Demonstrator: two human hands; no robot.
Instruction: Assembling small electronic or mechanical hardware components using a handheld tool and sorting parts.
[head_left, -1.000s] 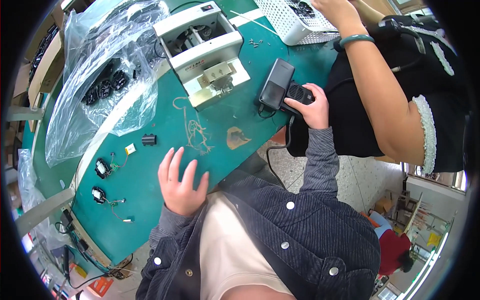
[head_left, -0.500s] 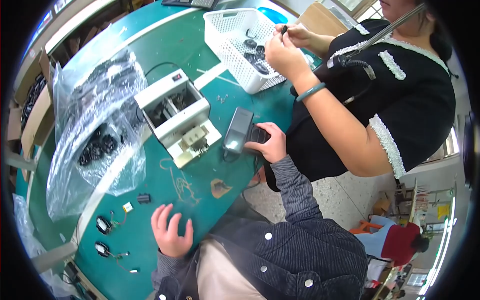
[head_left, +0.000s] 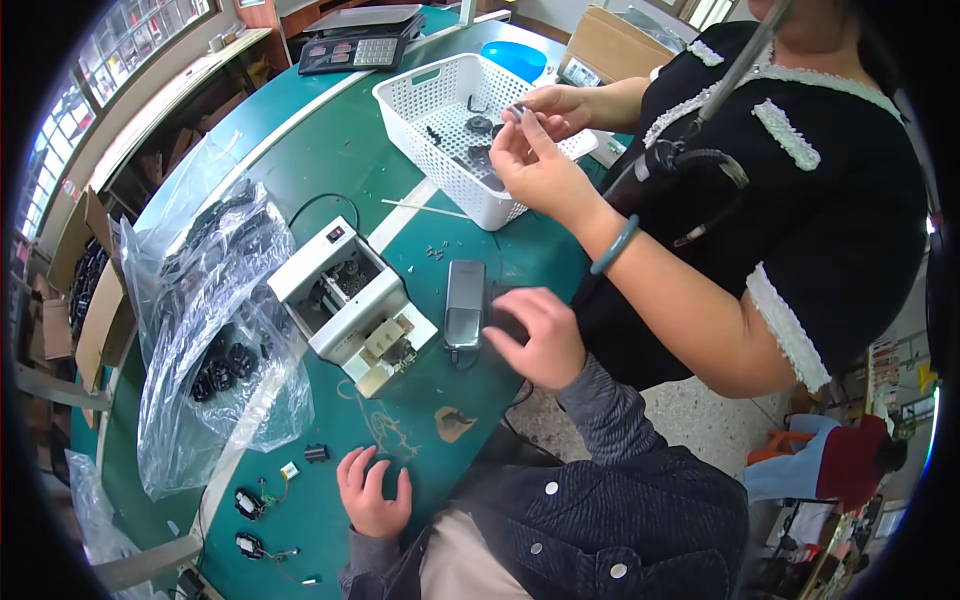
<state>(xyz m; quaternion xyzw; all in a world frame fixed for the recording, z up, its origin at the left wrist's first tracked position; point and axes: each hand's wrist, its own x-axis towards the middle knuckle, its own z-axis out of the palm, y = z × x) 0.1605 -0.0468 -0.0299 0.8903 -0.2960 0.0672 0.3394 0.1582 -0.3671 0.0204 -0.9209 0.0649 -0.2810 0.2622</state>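
My left hand (head_left: 375,497) hovers over the near edge of the green table, its fingers loosely curled and apart, with nothing in them. To its left lie a small black block (head_left: 316,454), a small white-and-yellow battery (head_left: 289,470) and two black parts with wires (head_left: 249,504). My right hand (head_left: 540,338) is just right of an oblong grey device (head_left: 465,308), thumb and fingers apart and slightly blurred. A dark object shows partly behind its fingers; its kind is hidden. Left of the grey device stands a white screw-feeder-like machine (head_left: 350,300).
At my right, a co-worker's hands (head_left: 545,135) hold a small dark piece over a white basket (head_left: 425,140) of black parts. Loose screws (head_left: 437,250) lie near the machine. A clear plastic bag (head_left: 215,350) of black parts is left; a scale (head_left: 350,50) stands at the back.
My right hand, which gripped a black object beside the grey device, has its thumb and fingers spread apart now. The grey device stands straighter. The view has shifted.
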